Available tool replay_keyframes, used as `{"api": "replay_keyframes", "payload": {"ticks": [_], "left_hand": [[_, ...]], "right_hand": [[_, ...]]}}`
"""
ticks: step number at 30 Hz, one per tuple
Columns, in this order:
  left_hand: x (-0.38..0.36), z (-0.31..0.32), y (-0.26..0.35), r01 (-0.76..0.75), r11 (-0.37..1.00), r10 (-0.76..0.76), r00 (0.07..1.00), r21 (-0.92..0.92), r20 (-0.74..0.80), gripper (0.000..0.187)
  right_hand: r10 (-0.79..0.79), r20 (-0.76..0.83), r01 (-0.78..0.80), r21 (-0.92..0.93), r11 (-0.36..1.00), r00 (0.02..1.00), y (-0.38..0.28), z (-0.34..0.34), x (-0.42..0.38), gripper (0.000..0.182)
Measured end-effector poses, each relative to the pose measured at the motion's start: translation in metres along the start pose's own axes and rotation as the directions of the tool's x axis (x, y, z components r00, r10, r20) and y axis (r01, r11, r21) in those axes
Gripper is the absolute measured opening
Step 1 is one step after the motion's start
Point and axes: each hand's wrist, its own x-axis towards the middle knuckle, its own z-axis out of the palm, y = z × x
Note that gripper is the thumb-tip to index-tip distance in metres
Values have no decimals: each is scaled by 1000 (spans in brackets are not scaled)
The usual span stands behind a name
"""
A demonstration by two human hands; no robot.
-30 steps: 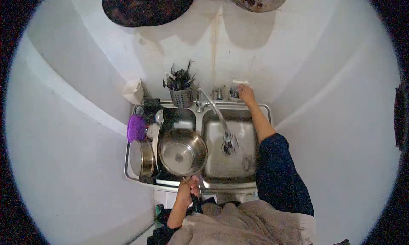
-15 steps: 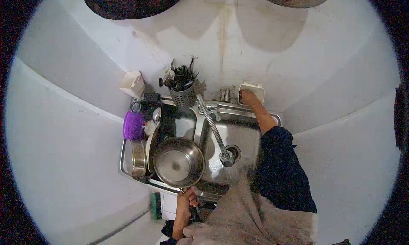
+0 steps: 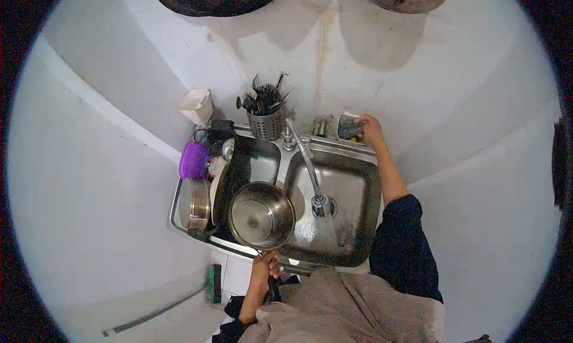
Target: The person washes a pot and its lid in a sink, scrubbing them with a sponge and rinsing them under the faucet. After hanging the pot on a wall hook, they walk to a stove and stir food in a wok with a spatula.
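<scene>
Left hand (image 3: 261,274) gripped pan (image 3: 253,225) by handle, sink's (image 3: 358,179) near edge; right hand (image 3: 371,128) at scourer (image 3: 351,129), far-right corner, finger closure unclear.

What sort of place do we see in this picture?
Most likely a kitchen's washing-up corner: there is a double-bowl sink, a perforated holder full of cutlery, and a pan held by its handle.

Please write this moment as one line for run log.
left hand: grips pan by handle | right hand: at grey scourer in white container | faucet: running into right basin
</scene>
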Motion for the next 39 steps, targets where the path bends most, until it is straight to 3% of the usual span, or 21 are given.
{"api": "replay_keyframes", "payload": {"ticks": [3, 5, 10, 11, 12, 15, 20, 22, 24, 26, 28, 29, 31, 32, 33, 35, 36, 37, 38, 39], "left_hand": [[8, -18, -8, -11, 1000, 10, 997, 12, 72, 15], [10, -23, -6, 5, 1000, -7, 997, 30, 82, 14], [16, -40, 7, 1, 999, -12, 979, 51, 205, 12], [22, -48, 9, 113, 994, -110, 943, 9, 314, 12], [13, -45, 13, 3, 997, -26, 954, 76, 298, 13], [7, -49, 17, 30, 993, -61, 956, 112, 288, 15], [-5, -61, 12, 58, 983, -104, 958, 177, 267, 18], [-12, -67, 10, 82, 981, -131, 951, 176, 282, 19], [-12, -72, 4, 100, 973, -161, 941, 210, 298, 21], [-12, -80, -6, 3, 958, -99, 941, 285, 322, 20], [-6, -89, -13, -47, 940, -73, 939, 337, 335, 19], [-6, -92, -12, 5, 960, -104, 934, 280, 341, 16], [2, -106, -15, -68, 947, -62, 921, 315, 385, 18], [9, -112, -17, -108, 939, -38, 912, 325, 409, 19], [14, -119, -17, -27, 960, -85, 919, 278, 385, 19], [4, -121, -5, -73, 938, -54, 935, 340, 350, 18], [0, -122, -2, -95, 926, -34, 943, 365, 332, 18], [9, -129, -12, -389, 845, 172, 847, 366, 503, 20], [15, -137, -21, -266, 888, 82, 894, 375, 440, 20], [11, -131, -17, -147, 914, -10, 924, 379, 382, 19]], "right_hand": [[11, -59, 10, 346, 938, 998, 15, -15, -22, 25], [-30, -137, 91, 463, 882, 990, 41, -23, -31, 19], [-93, -245, 233, 639, 733, 965, 8, -33, -113, 16], [-113, -255, 256, 645, 720, 960, -16, -34, -136, 17], [-132, -261, 275, 652, 706, 956, -41, -35, -158, 17], [-158, -210, 260, 670, 696, 965, -108, -17, -239, 21], [-4, 92, -55, 623, 781, 996, -128, 72, -335, 21], [-10, 224, -168, 759, 629, 975, -101, 128, -354, 18], [254, 206, -323, 702, 635, 945, -45, 186, -341, 20], [87, -31, -53, 581, 812, 996, -4, 238, -331, 26], [205, 10, -168, 611, 774, 979, -39, 262, -337, 28], [264, 37, -228, 626, 746, 964, -51, 269, -341, 29], [24, 94, -41, 190, 981, 995, -8, 300, -348, 32], [-82, 168, 91, -47, 995, 982, 9, 309, -352, 33], [-159, 315, 189, -65, 980, 936, 10, 301, -358, 35], [-278, 589, 379, -52, 924, 759, 8, 271, -372, 38], [-301, 614, 579, -321, 750, 730, 9, 263, -368, 38], [-308, 648, 705, -535, 466, 696, 10, 255, -359, 37], [-303, 679, 734, -668, 122, 668, 10, 249, -351, 37], [-403, 683, 762, -646, 56, 609, 7, 244, -341, 36]]}}
